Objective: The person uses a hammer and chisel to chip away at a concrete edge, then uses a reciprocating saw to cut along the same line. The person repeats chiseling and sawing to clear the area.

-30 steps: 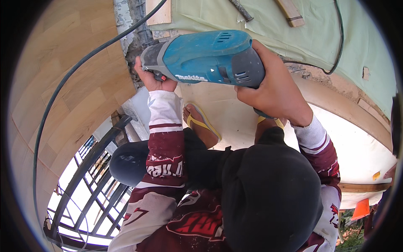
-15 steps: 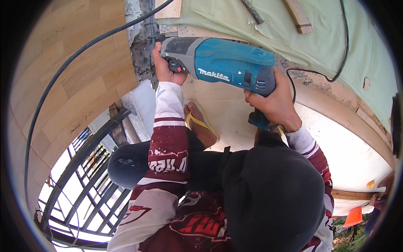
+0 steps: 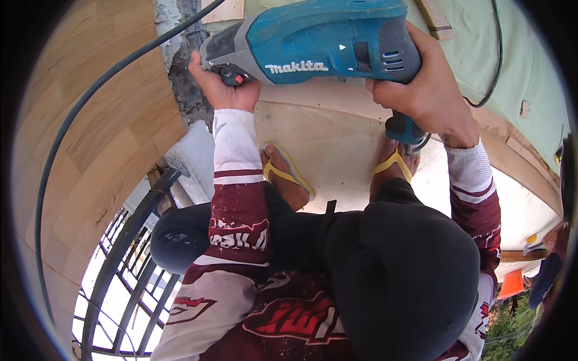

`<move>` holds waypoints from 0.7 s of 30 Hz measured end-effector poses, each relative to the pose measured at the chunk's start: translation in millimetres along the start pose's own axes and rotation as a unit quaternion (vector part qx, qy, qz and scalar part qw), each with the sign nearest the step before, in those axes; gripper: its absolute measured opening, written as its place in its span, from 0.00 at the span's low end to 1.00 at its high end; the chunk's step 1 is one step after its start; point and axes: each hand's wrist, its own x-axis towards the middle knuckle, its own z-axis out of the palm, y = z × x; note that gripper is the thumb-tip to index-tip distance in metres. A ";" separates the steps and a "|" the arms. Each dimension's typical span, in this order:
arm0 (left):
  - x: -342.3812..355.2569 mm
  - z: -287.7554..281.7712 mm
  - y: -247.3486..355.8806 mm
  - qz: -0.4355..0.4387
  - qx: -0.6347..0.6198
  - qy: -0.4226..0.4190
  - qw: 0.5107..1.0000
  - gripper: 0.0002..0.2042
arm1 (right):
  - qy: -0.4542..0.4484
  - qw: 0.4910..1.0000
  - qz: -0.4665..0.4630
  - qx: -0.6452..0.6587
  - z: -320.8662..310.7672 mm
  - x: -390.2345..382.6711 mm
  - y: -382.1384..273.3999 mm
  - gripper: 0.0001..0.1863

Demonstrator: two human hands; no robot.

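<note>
A teal and dark grey rotary hammer (image 3: 325,42) lies crosswise at the top of the view, its front end to the left. My left hand (image 3: 226,87) cups the grey front housing from below, beside a small black switch with a red button. My right hand (image 3: 427,90) is wrapped round the rear handle, thumb toward the body. Most of that grip is hidden by the hand, and its teal lower end shows beneath. The tool's tip cannot be made out against the broken grey wall edge (image 3: 189,90).
A black cable (image 3: 90,99) arcs down the left past wood-look tiles (image 3: 129,120). Below is a dark metal railing (image 3: 120,265). My feet, in yellow-strapped flip-flops (image 3: 288,171), stand on a pale board. Green sheeting (image 3: 475,54) bears a wooden piece (image 3: 435,18). Part of another person (image 3: 551,271) shows at right.
The rotary hammer has come up and closer, looking larger. My right hand has moved right and up with the handle; my left hand has shifted slightly left and up. My right foot now shows.
</note>
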 end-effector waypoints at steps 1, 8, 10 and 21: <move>1.3 1.2 0.3 0.000 -0.010 -0.002 1.000 0.26 | 0.007 0.999 0.032 -0.008 -1.2 2.1 -4.1 0.31; 2.0 7.0 3.2 0.019 -0.013 -0.027 0.999 0.31 | -0.024 0.997 -0.069 -0.003 -5.8 14.6 -52.6 0.32; 0.9 8.1 4.3 0.046 -0.012 -0.034 0.998 0.33 | -0.051 0.996 -0.058 0.045 -8.7 17.4 -63.0 0.33; 17.0 -37.6 31.3 -0.056 -0.231 -0.224 0.945 0.30 | -0.078 0.973 -0.191 -0.102 19.5 20.0 -99.8 0.29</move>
